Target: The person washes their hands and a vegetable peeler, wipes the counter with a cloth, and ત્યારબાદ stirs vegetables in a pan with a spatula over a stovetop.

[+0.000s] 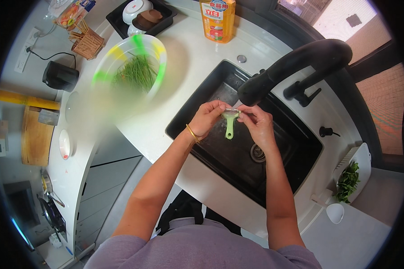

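Observation:
A green-handled peeler (230,125) is held by its metal head between both hands, its handle hanging down over the black sink (225,161). My left hand (207,117), with a gold bracelet at the wrist, pinches the head's left end. My right hand (257,122) has thumb and fingers at the head's right end. Just above is the spout of a black faucet (272,80), with water running onto the peeler. The sink's drain (257,153) lies below my right hand.
Left of the sink stands a colourful bowl (99,72) of long green stalks (136,74). Behind are a dish soap bottle (218,22) and a black tray (116,18) with bowls. At right, a white basket (365,161) holds leafy greens (348,183), near a white scoop (335,213).

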`<state>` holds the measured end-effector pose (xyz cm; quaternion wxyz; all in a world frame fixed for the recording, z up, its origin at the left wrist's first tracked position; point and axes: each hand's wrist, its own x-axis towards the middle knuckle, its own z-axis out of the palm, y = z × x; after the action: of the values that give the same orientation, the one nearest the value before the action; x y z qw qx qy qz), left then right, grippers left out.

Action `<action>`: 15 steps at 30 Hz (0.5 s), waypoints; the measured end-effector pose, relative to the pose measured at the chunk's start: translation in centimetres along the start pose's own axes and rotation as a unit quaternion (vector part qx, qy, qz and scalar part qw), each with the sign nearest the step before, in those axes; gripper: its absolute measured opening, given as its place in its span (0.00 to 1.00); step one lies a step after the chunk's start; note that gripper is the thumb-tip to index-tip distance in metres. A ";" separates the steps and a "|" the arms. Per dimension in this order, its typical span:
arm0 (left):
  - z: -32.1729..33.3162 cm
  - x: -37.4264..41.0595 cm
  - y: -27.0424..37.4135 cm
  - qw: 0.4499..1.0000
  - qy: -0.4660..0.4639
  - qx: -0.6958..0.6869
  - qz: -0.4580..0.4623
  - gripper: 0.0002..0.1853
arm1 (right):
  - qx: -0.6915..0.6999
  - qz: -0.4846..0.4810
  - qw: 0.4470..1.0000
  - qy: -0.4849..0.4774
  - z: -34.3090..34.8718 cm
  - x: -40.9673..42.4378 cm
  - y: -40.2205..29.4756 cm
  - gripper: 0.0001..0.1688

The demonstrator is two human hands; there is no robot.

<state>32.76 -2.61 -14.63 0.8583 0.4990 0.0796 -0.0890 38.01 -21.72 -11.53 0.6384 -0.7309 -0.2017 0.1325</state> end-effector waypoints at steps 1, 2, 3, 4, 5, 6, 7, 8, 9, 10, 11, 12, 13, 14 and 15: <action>0.8 -0.4 1.1 1.000 -0.007 -0.024 -0.008 0.11 | 0.008 -0.003 1.000 0.003 -0.3 0.1 0.4 0.08; 1.3 -0.5 1.7 0.999 -0.015 -0.048 -0.016 0.12 | 0.015 -0.005 1.000 0.007 -0.5 0.2 0.7 0.08; 1.2 -0.5 1.6 0.999 -0.021 -0.049 -0.011 0.12 | 0.017 -0.007 1.000 0.008 -0.5 0.2 0.5 0.08; 1.1 -0.5 1.6 0.998 -0.028 -0.049 -0.006 0.12 | 0.019 -0.009 1.000 0.009 -0.4 0.3 0.2 0.08; 1.0 -0.5 1.4 0.998 -0.035 -0.050 -0.002 0.13 | 0.021 -0.010 1.000 0.010 -0.4 0.3 -0.1 0.08; 0.9 -0.3 1.1 0.999 -0.028 -0.006 0.014 0.12 | 0.014 -0.003 1.000 0.010 -0.4 0.3 -0.1 0.08; 0.7 -0.1 0.6 0.999 -0.022 0.038 0.029 0.12 | 0.007 0.003 1.000 0.011 -0.4 0.2 -0.1 0.08; 0.6 0.0 0.1 0.996 -0.015 0.082 0.044 0.11 | 0.000 0.010 1.000 0.012 -0.4 0.1 -0.2 0.08; 0.5 0.3 -0.2 0.996 -0.012 0.081 0.037 0.10 | 0.009 0.001 1.000 0.011 -0.5 0.1 -0.1 0.08; 0.3 0.6 -0.5 0.996 -0.010 0.080 0.030 0.10 | 0.017 -0.009 1.000 0.010 -0.5 0.2 0.1 0.08; 0.2 0.8 -0.8 0.997 -0.007 0.079 0.023 0.09 | 0.026 -0.018 0.999 0.009 -0.6 0.2 0.3 0.08; 0.8 0.9 -0.5 0.999 -0.001 0.040 0.006 0.08 | 0.029 -0.009 0.999 0.013 -1.0 0.3 0.4 0.08; 1.6 0.7 0.0 1.000 0.005 0.000 -0.012 0.08 | 0.032 -0.001 0.999 0.016 -1.5 0.4 0.6 0.08; 2.1 0.6 0.1 0.999 0.011 -0.039 -0.030 0.07 | 0.035 0.008 0.999 0.020 -1.9 0.5 0.7 0.09; 2.3 0.5 0.0 1.000 -0.002 0.001 -0.004 0.08 | 0.056 0.012 0.998 0.008 -2.2 0.5 0.9 0.09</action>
<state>33.36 -4.68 -13.64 0.8578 0.4990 0.0797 -0.0937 39.51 -23.52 -12.06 0.6781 -0.6976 -0.1798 0.1458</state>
